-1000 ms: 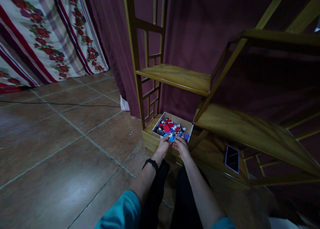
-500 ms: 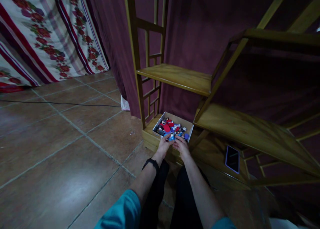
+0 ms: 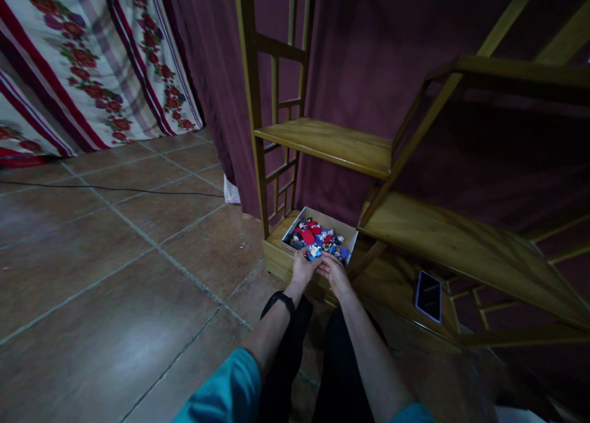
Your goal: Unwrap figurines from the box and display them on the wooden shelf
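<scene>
A small blue-and-white figurine (image 3: pixel 314 251) is at the fingertips of both my hands, over the near edge of a shallow cardboard box (image 3: pixel 353 241). My left hand (image 3: pixel 303 269) grips it from the left, fingers closed, with a black band on the wrist. From the right, my right hand (image 3: pixel 335 270) pinches at its lower side with bent fingers; the exact contact is small and partly hidden. Inside the box lie several little figurines with dark hair and blue or purple parts, among red pieces (image 3: pixel 308 236).
The box stands on the low base of a wooden shelf unit (image 3: pixel 322 141), with slanted posts and a higher shelf (image 3: pixel 437 238) to its right. A tablet or phone (image 3: pixel 428 295) lies on the lower board. A black cable (image 3: pixel 152 191) crosses the tiled floor (image 3: pixel 115 275).
The blue-and-white figurine has turned and shifted slightly left in my fingers. Both hands stay at the box's near edge, with small finger movements.
</scene>
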A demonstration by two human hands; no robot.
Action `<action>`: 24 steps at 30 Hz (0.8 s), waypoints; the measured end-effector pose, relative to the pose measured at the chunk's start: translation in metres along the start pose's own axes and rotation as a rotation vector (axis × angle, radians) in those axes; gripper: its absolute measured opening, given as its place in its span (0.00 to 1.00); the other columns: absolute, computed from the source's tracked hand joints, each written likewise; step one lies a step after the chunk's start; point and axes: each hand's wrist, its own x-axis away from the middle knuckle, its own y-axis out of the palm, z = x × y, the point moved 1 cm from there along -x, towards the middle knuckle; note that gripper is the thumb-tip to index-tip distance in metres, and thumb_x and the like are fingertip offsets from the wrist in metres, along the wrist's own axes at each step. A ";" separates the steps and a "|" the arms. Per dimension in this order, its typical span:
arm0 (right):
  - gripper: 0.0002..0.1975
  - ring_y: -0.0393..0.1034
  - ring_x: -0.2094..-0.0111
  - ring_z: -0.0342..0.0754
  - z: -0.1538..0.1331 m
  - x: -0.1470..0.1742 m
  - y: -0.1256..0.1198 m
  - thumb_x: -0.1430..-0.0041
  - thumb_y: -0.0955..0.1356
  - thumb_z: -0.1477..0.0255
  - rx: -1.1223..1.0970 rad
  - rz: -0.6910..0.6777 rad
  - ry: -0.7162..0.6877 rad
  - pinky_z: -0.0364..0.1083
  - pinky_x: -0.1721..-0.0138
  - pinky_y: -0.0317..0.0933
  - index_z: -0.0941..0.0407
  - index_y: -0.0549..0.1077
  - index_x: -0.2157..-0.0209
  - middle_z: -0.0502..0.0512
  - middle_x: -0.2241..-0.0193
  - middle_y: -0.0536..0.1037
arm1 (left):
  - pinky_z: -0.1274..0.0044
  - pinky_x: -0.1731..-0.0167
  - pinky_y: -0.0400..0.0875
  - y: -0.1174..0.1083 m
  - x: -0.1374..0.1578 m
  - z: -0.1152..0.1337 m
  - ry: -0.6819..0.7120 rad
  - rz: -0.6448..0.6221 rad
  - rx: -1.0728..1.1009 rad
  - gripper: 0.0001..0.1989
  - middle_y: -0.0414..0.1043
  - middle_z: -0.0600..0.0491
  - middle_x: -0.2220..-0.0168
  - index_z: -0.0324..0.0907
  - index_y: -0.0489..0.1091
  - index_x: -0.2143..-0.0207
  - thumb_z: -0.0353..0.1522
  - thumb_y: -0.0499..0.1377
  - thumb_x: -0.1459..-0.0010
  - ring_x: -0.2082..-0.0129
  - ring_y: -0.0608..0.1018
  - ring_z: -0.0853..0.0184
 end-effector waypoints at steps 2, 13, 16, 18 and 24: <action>0.18 0.71 0.71 0.44 0.000 0.002 0.001 0.59 0.70 0.68 0.014 -0.012 0.002 0.45 0.66 0.65 0.53 0.72 0.61 0.50 0.72 0.78 | 0.74 0.61 0.64 0.000 0.000 -0.001 0.051 0.006 -0.048 0.25 0.64 0.51 0.63 0.39 0.69 0.61 0.30 0.66 0.66 0.64 0.70 0.66; 0.17 0.71 0.72 0.44 -0.004 0.004 0.001 0.63 0.72 0.69 -0.064 0.076 -0.064 0.43 0.69 0.64 0.54 0.73 0.66 0.48 0.71 0.78 | 0.75 0.64 0.67 0.008 0.006 -0.001 0.187 -0.146 -0.233 0.28 0.64 0.49 0.59 0.38 0.63 0.52 0.27 0.62 0.59 0.67 0.69 0.69; 0.17 0.70 0.72 0.44 -0.005 0.004 0.000 0.63 0.72 0.69 -0.070 0.084 -0.048 0.43 0.70 0.64 0.53 0.73 0.66 0.49 0.72 0.78 | 0.74 0.63 0.66 0.008 0.009 0.001 0.219 -0.171 -0.255 0.27 0.65 0.49 0.59 0.39 0.61 0.51 0.27 0.60 0.56 0.65 0.70 0.68; 0.16 0.70 0.72 0.44 -0.005 0.004 -0.001 0.63 0.72 0.69 -0.075 0.095 -0.033 0.43 0.70 0.64 0.53 0.73 0.67 0.48 0.72 0.78 | 0.73 0.61 0.66 0.007 0.012 0.005 0.269 -0.173 -0.287 0.25 0.65 0.48 0.58 0.39 0.61 0.52 0.27 0.60 0.55 0.62 0.70 0.66; 0.17 0.71 0.69 0.43 -0.005 0.005 0.001 0.62 0.73 0.69 -0.094 0.025 -0.019 0.41 0.69 0.64 0.52 0.73 0.65 0.48 0.68 0.78 | 0.71 0.54 0.63 0.005 0.021 0.018 0.368 -0.164 -0.368 0.25 0.62 0.48 0.56 0.41 0.61 0.51 0.23 0.57 0.54 0.55 0.68 0.64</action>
